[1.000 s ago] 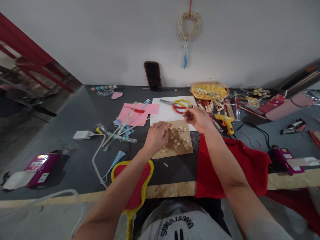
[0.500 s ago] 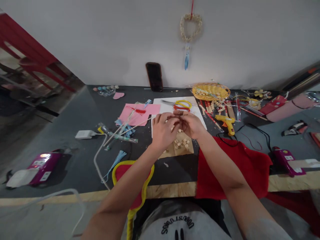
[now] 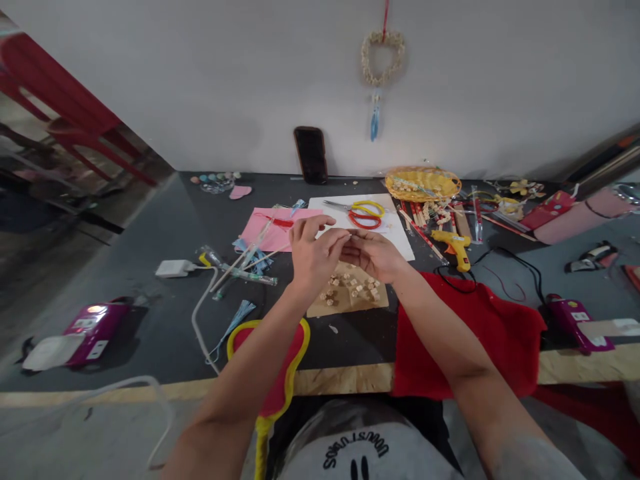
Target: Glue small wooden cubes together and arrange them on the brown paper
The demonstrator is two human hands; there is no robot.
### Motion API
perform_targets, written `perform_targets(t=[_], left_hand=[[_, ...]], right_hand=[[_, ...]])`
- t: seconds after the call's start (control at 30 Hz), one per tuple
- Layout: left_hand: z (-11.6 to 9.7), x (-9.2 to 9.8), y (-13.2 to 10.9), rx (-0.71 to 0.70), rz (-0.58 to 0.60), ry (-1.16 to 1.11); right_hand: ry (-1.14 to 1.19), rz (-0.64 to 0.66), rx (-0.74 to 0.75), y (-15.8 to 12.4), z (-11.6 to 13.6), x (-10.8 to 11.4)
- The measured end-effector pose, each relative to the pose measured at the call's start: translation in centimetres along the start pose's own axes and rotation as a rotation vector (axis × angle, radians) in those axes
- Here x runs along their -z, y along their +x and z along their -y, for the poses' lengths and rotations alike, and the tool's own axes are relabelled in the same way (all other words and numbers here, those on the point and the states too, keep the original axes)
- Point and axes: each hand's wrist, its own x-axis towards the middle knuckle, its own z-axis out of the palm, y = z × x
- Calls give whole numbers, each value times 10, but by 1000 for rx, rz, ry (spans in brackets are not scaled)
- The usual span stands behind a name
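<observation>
My left hand [image 3: 315, 255] pinches with thumb and forefinger at the fingertips of my right hand, its other fingers raised. My right hand [image 3: 373, 253] is turned partly palm up, its fingers curled and pressed together. Whatever lies between the fingertips is too small to make out. Both hands hover over a brown paper sheet [image 3: 320, 310] that bears several small cream-coloured folded pieces [image 3: 367, 288]. Behind them, scissors [image 3: 364, 217] with yellow and red handles lie on a white sheet [image 3: 397, 243].
Left are pink paper [image 3: 277, 241], blue tassels [image 3: 240, 313] and a white charger [image 3: 173, 269]. Right are a yellow glue gun [image 3: 455, 247], a red cloth [image 3: 470, 340] and a yellow basket [image 3: 425, 190]. A phone [image 3: 311, 155] leans on the wall, near a hanging heart-shaped garland [image 3: 367, 60].
My left hand has moved slightly left, its fingers lifting apart from the right hand except at the pinch. More of the cream pieces and the scissors' red handle now show.
</observation>
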Motion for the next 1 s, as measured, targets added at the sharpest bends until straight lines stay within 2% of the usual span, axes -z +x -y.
perform_targets(t=[0.17, 0.33, 0.47, 0.6, 0.73, 0.83, 0.93, 1.0], left_hand=[[2, 1, -3, -77, 51, 85], [7, 0, -2, -124, 33, 99], [23, 4, 3, 14, -23, 24], [51, 14, 9, 134, -114, -33], [72, 23, 9, 348, -176, -83], [70, 23, 3, 473, -97, -225], [53, 19, -4, 496, 129, -441], [42, 16, -7, 501, 206, -522]], right_hand=[[-16, 11, -19, 0, -4, -1], [-1, 58, -23, -2, -3, -2], [-3, 75, -31, -8, 5, -3], [16, 42, -30, -11, 12, -2], [22, 55, -27, -10, 15, 1], [3, 57, -16, -10, 13, 3], [-58, 45, 4, -9, 10, 2], [-125, 42, 21, -10, 8, 0]])
